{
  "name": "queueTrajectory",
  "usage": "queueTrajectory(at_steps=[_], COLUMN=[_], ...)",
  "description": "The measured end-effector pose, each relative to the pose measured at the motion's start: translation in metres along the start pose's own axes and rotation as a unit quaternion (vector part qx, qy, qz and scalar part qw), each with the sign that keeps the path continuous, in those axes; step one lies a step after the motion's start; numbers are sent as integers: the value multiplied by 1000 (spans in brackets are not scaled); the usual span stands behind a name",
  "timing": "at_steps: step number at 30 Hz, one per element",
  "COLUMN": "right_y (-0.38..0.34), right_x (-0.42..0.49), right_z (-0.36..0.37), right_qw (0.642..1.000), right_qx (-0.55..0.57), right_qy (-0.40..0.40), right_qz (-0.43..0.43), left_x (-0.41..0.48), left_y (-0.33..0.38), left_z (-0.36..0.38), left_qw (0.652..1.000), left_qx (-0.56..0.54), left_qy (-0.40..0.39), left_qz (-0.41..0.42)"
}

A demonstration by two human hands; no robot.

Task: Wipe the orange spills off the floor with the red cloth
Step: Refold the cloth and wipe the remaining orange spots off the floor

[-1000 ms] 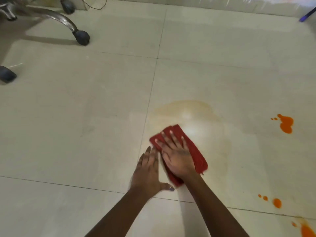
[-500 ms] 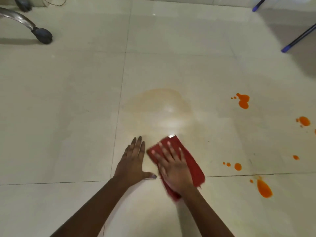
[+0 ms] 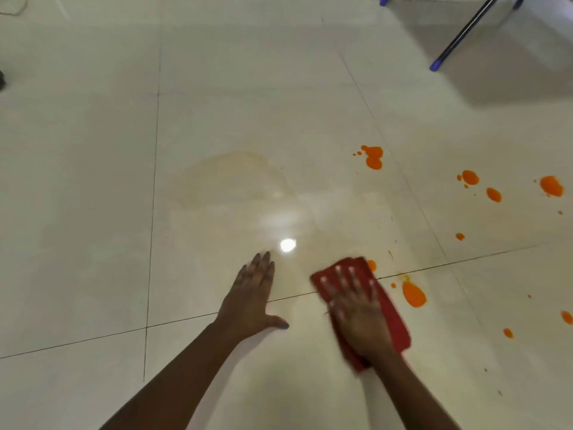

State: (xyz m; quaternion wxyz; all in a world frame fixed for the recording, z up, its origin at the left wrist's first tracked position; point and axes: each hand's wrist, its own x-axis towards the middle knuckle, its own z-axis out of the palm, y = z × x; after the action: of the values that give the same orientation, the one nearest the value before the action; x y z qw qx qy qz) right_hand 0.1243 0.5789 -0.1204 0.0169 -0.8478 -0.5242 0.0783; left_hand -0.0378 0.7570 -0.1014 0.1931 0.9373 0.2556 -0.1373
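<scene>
The right hand (image 3: 359, 318) presses flat on the red cloth (image 3: 394, 322), fingers straight and spread, on the floor (image 3: 93, 212). The left hand (image 3: 251, 302) lies open-palmed on the tile, holding nothing. Orange spills (image 3: 414, 294) sit just right of the cloth.

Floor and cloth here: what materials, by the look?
Floor: likely glazed ceramic or polished stone tile; glossy, mirrors a light, thin dark grout lines. Cloth: soft fabric, maybe microfibre; matte red, lies flat under the right hand.
</scene>
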Motion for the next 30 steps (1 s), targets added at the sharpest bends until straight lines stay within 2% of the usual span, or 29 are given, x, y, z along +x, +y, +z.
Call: queueTrajectory(at_steps=[2, 4, 5, 7, 9, 10, 13, 16, 19, 21, 24, 27, 30], right_y=[28, 25, 13, -17, -26, -18, 34, 54, 17, -3, 1, 22, 49], right_x=[36, 78, 89, 78, 29, 1, -28, 32, 63, 41, -13, -40, -39], right_z=[-12, -19, -21, -15, -3, 2, 1, -18, -24, -17, -9, -8, -14], right_qw=[996, 987, 987, 995, 998, 998, 998, 987, 989, 995, 996, 992, 976], right_qx=[11, 43, 43, 55, 49, 52, 22, 49, 80, 69, 75, 87, 93], right_qy=[-16, -36, -45, -49, -35, -12, 12, -26, -43, -52, -47, -47, -56], right_qz=[86, 149, 145, 70, -10, -21, 60, 151, 115, 52, 32, 84, 189], left_x=[5, 10, 12, 12, 12, 12, 15, 15, 15, 15, 15, 17, 16], left_y=[17, 31, 34, 32, 31, 33, 38, 38, 41, 44, 51, 63, 88], left_z=[3, 5, 5, 4, 3, 2, 2, 2, -2, -5, -9, -10, -8], left_qw=[1000, 1000, 999, 999, 999, 999, 998, 996, 995, 995, 995, 996, 994], left_qx=[5, 21, 28, 32, 32, 36, 56, 72, 79, 69, 70, 63, 33], left_qy=[-13, -13, -16, -23, -28, -31, -37, -47, -59, -66, -66, -68, -98], left_qz=[14, 12, 9, 3, -2, -4, -8, -13, -17, -30, -30, -5, 18])
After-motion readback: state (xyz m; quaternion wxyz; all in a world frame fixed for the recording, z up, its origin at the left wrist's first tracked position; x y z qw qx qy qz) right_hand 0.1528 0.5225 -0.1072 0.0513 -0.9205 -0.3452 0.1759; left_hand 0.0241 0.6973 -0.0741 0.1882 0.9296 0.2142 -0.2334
